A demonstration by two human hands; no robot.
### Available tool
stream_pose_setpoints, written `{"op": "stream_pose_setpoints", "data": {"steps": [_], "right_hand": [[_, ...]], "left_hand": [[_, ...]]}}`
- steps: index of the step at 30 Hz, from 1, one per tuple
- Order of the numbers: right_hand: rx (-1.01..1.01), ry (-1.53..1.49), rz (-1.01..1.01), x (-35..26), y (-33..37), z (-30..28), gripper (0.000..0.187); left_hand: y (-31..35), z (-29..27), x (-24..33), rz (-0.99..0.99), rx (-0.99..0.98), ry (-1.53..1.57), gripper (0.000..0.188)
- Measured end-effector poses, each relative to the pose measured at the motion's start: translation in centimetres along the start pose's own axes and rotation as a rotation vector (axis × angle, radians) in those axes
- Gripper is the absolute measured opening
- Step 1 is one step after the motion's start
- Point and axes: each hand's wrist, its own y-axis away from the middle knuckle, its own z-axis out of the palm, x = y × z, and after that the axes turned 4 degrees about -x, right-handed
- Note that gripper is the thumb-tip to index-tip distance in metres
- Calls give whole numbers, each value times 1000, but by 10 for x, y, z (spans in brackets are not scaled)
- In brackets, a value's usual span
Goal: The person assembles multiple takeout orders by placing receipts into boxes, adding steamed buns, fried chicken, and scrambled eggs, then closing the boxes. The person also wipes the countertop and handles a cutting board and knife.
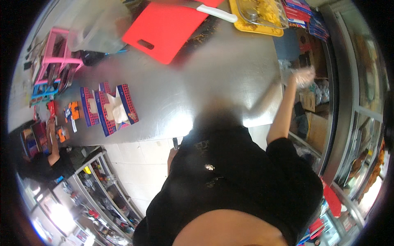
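My right arm reaches out past the right edge of the steel table [230,74]. On my right hand [303,77] is a clear plastic glove, smeared by motion, so its fingers do not show clearly. It is over a space with cardboard boxes [317,127] and clear plastic bags [322,91]. My left hand [172,154] is low beside my body, mostly hidden by my black shirt. A small dark object [175,142] sticks up from it; its kind cannot be made out. A red cutting board [164,33] lies at the far side, with a white-handled knife [216,13] across it.
Open printed paper boxes [108,108] stand at the table's left. A yellow tray [258,29] bears a glass dish [283,20] of yellow food. Pink baskets [61,60] and a translucent tub [100,28] are far left. Another person's hand [52,133] rests at left.
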Motion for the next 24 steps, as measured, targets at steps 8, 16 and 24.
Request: {"op": "stream_pose_setpoints", "data": {"steps": [8,16,24], "right_hand": [[-347,119,-96,-75,25,-23,31],[-795,-428,-105,-171,89,18,41],[-1388,-622,-91,-299,254,-2,55]], "left_hand": [[16,-84,-43,-125,349,508,27],[191,-196,112,1021,278,1309,69],[191,-198,293,1301,-477,1067,96]]}}
